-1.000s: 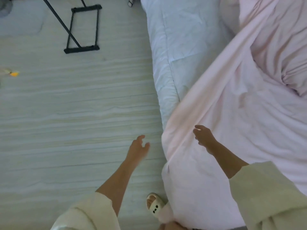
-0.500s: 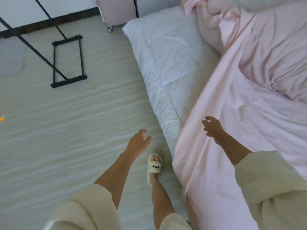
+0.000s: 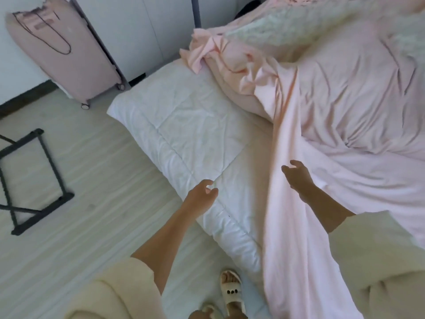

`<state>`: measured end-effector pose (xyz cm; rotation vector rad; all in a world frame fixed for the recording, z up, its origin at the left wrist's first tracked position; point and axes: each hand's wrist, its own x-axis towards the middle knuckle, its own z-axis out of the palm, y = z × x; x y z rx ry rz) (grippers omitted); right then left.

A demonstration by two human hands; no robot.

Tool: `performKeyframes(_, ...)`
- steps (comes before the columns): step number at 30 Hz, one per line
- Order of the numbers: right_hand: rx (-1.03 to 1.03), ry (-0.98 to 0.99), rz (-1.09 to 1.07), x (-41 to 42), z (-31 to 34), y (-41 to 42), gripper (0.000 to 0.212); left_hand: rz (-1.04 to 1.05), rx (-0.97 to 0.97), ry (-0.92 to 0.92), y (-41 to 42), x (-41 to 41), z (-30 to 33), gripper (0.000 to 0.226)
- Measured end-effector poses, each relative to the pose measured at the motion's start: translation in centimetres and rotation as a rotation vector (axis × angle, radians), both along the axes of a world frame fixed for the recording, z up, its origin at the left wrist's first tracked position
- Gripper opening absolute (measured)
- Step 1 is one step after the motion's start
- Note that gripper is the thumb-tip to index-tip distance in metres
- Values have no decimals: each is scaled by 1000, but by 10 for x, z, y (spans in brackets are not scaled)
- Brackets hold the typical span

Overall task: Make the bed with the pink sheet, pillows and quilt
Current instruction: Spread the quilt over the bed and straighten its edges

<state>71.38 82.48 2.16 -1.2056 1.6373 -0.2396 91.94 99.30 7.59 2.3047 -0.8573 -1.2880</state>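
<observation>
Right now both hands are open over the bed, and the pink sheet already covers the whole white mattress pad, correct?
Not quite. The head view shows the pink sheet covering only part of the white mattress pad; its near-left stretch lies bare. Left hand and right hand are open.

Count of what is in view:

- Bed with white quilted mattress pad (image 3: 184, 130): one.
- Pale pink cotton sheet (image 3: 310, 203), partly spread and hanging over the near edge: one.
- Bunched pink bedding (image 3: 230, 56) at the far end: one heap; whether it holds pillows, a quilt or both cannot be told.
- Pale green-white fluffy textile (image 3: 287, 24) along the far edge: one.
- Pink hard-shell wheeled suitcase (image 3: 66, 58): one.
- Black metal frame stand (image 3: 36, 180) on the floor: one.
- Bare hands: two, left hand (image 3: 201, 199) and right hand (image 3: 299, 178), neither grasping anything.
- Cream sleeves: two.
- Cream open-toed slippers (image 3: 231, 293): one clearly seen, a second only partly at the bottom edge.
</observation>
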Motion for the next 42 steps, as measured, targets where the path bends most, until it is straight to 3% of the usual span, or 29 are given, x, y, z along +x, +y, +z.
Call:
performKeyframes(9,-142,37,-119,58,29,-77,51,-292,-82,-13,-149,66,1,42)
performKeyframes(13,-274,160,-237,86,22,-137,49,-473,-148,-3,-218,102,-18,41)
performKeyframes(16,-364,279,-280,109,14,-169,68,-590,-157,5,-251,132,-32,41)
performKeyframes(18,-319,306,-346,122,9,-184,79,-658,-143,-31,-268,152,-42,41)
performKeyframes(19,-287,294,-354,127,8,-189,74,-689,-148,-60,-274,158,-44,42)
performKeyframes(23,-336,214,-326,142,5,-180,15,-835,-307,-177,-299,163,-48,59)
performKeyframes(26,-367,186,-162,158,11,-144,25,-927,-546,-315,-309,150,-40,87)
performKeyframes(28,-327,179,-17,168,14,-116,35,-1121,-730,-544,-313,142,-39,103)
performKeyframes(30,-250,201,148,174,15,-90,24,-1328,-815,-779,-316,136,-35,104)
performKeyframes(33,-174,203,216,176,13,-53,6,-1702,-705,-1057,-315,131,-29,53)
performKeyframes(35,-162,220,204,178,9,-31,8,-1816,-532,-1055,-310,134,-34,30)
performKeyframes(38,-132,242,166,185,0,-1,30,-1745,-311,-915,-287,149,-50,31)
performKeyframes(42,-110,249,155,192,-16,33,34,-1685,-268,-839,-233,182,-75,36)
